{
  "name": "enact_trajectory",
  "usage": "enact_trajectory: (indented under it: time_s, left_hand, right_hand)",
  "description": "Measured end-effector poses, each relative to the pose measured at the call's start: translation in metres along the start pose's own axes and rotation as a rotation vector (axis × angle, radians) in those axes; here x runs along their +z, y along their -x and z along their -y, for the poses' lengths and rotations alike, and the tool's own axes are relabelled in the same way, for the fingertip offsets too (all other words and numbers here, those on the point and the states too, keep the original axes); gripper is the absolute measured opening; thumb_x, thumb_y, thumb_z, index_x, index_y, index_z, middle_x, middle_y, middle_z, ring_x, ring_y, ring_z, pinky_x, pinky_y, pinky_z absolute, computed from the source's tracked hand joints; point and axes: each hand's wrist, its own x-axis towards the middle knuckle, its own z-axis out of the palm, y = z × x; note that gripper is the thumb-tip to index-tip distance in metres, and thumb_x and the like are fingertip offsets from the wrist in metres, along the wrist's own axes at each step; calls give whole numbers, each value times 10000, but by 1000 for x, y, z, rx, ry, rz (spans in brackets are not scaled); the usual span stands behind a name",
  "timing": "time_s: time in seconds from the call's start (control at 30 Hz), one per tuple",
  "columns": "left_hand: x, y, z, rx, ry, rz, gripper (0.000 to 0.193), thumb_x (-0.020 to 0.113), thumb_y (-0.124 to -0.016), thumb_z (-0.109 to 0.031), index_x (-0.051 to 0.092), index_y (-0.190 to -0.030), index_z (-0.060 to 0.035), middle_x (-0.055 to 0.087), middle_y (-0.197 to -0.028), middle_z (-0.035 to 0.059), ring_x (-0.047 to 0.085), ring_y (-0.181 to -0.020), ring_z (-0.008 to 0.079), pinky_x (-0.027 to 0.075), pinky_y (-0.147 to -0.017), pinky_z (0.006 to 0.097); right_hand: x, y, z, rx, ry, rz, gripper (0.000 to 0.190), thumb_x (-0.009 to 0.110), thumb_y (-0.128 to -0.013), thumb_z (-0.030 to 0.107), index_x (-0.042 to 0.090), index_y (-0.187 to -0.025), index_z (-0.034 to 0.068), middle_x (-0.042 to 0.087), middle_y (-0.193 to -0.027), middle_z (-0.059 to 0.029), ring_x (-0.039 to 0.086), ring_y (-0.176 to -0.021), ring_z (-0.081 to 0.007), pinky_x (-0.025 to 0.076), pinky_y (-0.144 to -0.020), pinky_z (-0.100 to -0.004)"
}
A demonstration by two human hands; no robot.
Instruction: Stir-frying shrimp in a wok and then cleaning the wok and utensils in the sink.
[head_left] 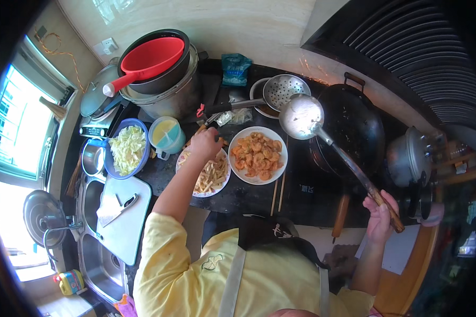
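My right hand (379, 214) grips the wooden handle of a metal ladle (301, 117), whose shiny bowl is over the left rim of a black wok (351, 126). My left hand (206, 144) reaches above a plate of pale cut strips (212, 178); its fingertips are near a small dark thing, and whether it holds that cannot be told. Right of that plate is a white plate of orange cooked shrimp (258, 155). A perforated metal skimmer (286, 90) rests across a bowl behind it. Two wooden chopsticks (281, 194) lie beside the shrimp plate.
At left are a blue basin of shredded cabbage (127, 150), a lidded seasoning box (167, 134), and a cleaver (113, 210) on a white cutting board (127, 237) across the sink (103, 269). Stacked pots (162, 95) stand behind; a lidded pot (408, 158) is at right.
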Motion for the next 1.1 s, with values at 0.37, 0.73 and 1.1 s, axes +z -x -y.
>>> enact_trajectory:
  time_s: [0.37,0.73,1.1]
  left_hand:
    - [32,-53,-6,-366,94,286,461,653,-628,-257,606,-1058,-98,632,-1066,116,586,-1034,260,422,-892,423]
    - [-30,0,-30,28,372,109,460,684,-735,-235,563,-1129,-33,644,-987,155,627,-934,259,484,-819,323]
    - [-43,80,-92,36,441,180,348,592,-867,-267,621,-658,11,562,-520,117,554,-461,181,415,-466,332]
  right_hand:
    - [-24,22,5,-15,9,-185,355,476,-863,129,456,-1153,-75,599,-992,-230,656,-818,-258,556,-747,-350]
    - [-34,20,12,-54,37,-232,359,479,-864,126,459,-1160,-76,593,-1008,-233,655,-812,-265,556,-742,-349]
    - [-77,-76,63,160,448,-353,307,564,-841,215,579,-1010,-41,624,-824,-163,656,-668,-221,550,-597,-289]
